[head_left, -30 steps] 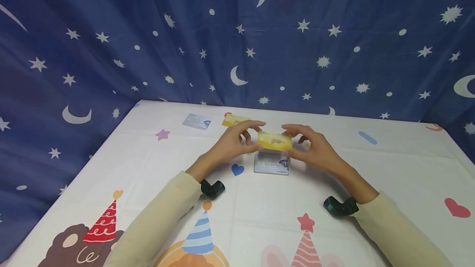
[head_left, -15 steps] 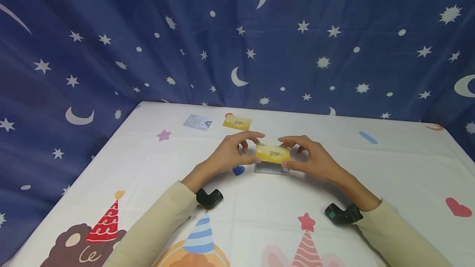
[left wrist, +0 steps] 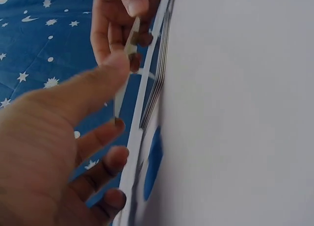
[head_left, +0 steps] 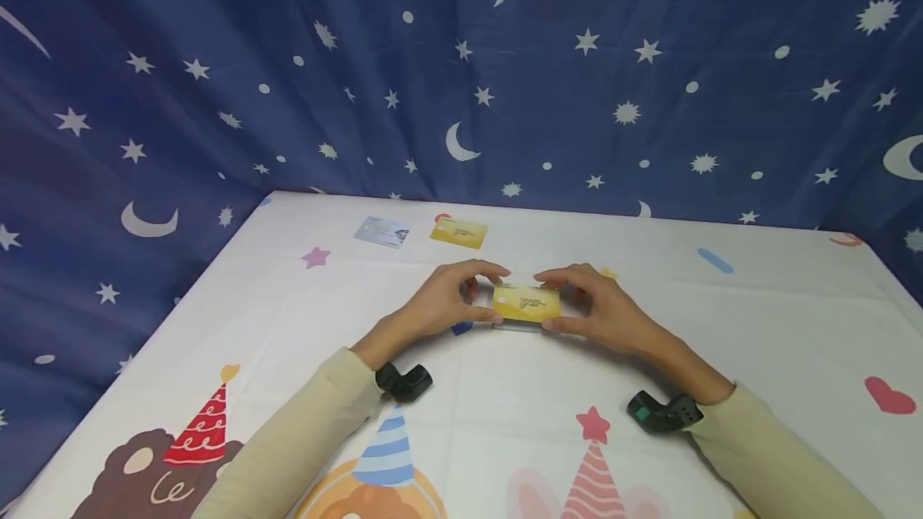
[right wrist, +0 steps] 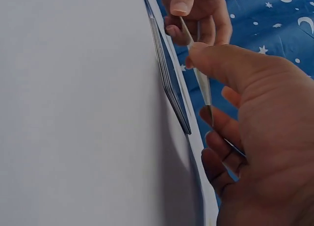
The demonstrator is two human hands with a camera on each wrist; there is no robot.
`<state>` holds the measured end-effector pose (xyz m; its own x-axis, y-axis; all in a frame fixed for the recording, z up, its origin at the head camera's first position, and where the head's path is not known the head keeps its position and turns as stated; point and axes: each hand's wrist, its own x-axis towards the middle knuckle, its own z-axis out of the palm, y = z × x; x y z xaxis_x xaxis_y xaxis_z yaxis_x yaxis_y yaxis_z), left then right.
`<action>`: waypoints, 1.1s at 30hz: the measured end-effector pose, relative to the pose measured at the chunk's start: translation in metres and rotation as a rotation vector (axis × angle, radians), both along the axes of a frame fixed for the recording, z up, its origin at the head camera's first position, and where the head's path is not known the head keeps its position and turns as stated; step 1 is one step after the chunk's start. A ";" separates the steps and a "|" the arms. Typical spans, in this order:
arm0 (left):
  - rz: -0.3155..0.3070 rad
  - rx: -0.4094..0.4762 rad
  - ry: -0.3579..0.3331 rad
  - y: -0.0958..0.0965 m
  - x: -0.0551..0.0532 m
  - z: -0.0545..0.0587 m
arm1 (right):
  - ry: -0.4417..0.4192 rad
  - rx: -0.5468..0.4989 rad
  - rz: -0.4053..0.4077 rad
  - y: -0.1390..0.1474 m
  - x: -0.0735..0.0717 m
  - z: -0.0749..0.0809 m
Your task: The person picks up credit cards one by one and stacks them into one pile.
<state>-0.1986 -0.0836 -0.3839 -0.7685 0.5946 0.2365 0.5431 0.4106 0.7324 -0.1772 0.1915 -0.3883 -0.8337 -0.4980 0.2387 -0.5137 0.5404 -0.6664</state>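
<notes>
Left hand [head_left: 449, 295], right hand [head_left: 609, 304] pinch yellow card [head_left: 526, 304] by ends; long side runs hand to hand. Card stack [head_left: 516, 327] just under, apart; hands equally near.

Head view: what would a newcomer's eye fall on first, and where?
Probably the blue starry cloth filling the background. Centrally, above the table, the left hand and right hand hold a yellow card over a stack of cards. Farther back lie a silver card and another yellow card.

The left grip [head_left: 453, 296] pinched with thumb [left wrist: 93, 87] and fingers [left wrist: 102, 140]; the right grip [head_left: 597, 303], near it, mirrored the pose. Behind them, the left forearm [head_left: 292, 427] and right forearm [head_left: 779, 447] lay well apart.
</notes>
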 end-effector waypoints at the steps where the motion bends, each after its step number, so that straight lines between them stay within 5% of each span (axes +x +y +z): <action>1: 0.002 -0.002 -0.002 0.000 0.000 -0.001 | -0.004 0.001 0.000 0.000 0.000 0.000; 15: -0.036 -0.013 0.071 0.003 0.000 -0.011 | 0.008 0.017 0.035 0.002 -0.001 -0.004; 33: -0.059 -0.084 0.023 0.002 0.001 -0.009 | -0.025 0.054 0.020 0.001 0.000 -0.005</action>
<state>-0.1979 -0.0819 -0.3932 -0.7263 0.6575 0.2007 0.5844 0.4369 0.6838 -0.1777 0.1920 -0.3928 -0.8287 -0.5264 0.1901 -0.5083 0.5658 -0.6492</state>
